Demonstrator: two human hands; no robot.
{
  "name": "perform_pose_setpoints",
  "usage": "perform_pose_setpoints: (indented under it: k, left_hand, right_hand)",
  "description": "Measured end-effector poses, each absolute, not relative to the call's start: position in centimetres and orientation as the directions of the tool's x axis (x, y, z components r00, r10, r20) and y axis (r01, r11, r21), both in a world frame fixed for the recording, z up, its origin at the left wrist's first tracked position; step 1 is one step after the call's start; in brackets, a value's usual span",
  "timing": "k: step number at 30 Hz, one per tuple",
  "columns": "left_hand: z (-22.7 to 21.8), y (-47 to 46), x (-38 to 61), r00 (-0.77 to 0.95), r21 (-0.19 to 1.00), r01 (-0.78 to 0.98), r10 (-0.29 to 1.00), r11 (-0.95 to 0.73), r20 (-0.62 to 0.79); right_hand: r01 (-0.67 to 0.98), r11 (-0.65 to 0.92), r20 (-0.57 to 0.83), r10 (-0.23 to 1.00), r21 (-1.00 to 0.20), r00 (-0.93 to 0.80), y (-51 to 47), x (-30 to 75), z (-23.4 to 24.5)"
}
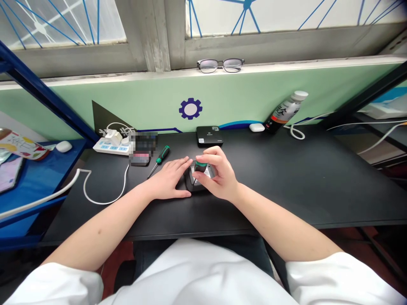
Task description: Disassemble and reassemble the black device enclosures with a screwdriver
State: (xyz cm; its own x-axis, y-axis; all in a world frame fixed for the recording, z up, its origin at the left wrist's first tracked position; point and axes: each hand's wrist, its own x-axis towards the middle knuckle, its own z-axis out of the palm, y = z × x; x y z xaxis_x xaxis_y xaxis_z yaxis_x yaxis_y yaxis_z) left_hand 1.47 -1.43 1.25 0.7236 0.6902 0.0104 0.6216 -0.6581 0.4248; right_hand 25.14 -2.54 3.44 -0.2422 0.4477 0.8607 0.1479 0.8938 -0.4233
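Observation:
A dark, rounded square device (190, 184) with a pale label lies on the black desk (286, 182) in front of me. My left hand (170, 178) rests flat against its left side, fingers stretched out. Above the device, my right hand (221, 173) grips a green-and-black screwdriver (200, 167) by its handle. The shaft points down at the device; whether its tip sits in a screw I cannot make out. A second green-and-black screwdriver (162, 156) lies on the desk, left of and beyond my left hand.
Behind the device sits a black box (209, 136). A white power strip (111, 147) with plugs and cable stands at the back left, beside a blurred-out item (141, 149). At the back right are a white case (257, 127) and a leaning bottle (286, 112). Glasses (220, 65) rest on the ledge.

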Motion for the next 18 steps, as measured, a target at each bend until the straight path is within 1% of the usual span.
perform_pose_setpoints:
  k: [4,8,11,14,18]
  left_hand:
    - [1.3,-1.4,1.5,0.715,0.445,0.622,0.699,-0.645,0.015]
    - [1.2,-1.2,1.9,0.718,0.421,0.627,0.696,-0.655,0.014]
    - [1.2,-1.1,2.2,0.723,0.412,0.629,0.691,-0.659,0.003]
    - [1.1,-1.1,2.3,0.72,0.417,0.626,0.693,-0.659,0.013]
    - [0.8,-1.1,2.3,0.734,0.435,0.594,0.677,-0.677,0.05]
  right_hand:
    - [0.152,0.862,0.847,0.505,-0.484,-0.164,-2.3,25.2,3.0]
    - [0.161,0.831,0.839,0.543,-0.532,-0.028,-1.6,25.6,3.0]
    - [0.134,0.813,0.823,0.564,-0.567,0.062,-0.8,25.8,2.7]
    - [0.154,0.818,0.83,0.556,-0.554,0.031,-0.1,25.9,2.2]
    - [0.249,0.839,0.861,0.508,-0.484,-0.037,0.7,25.8,1.7]
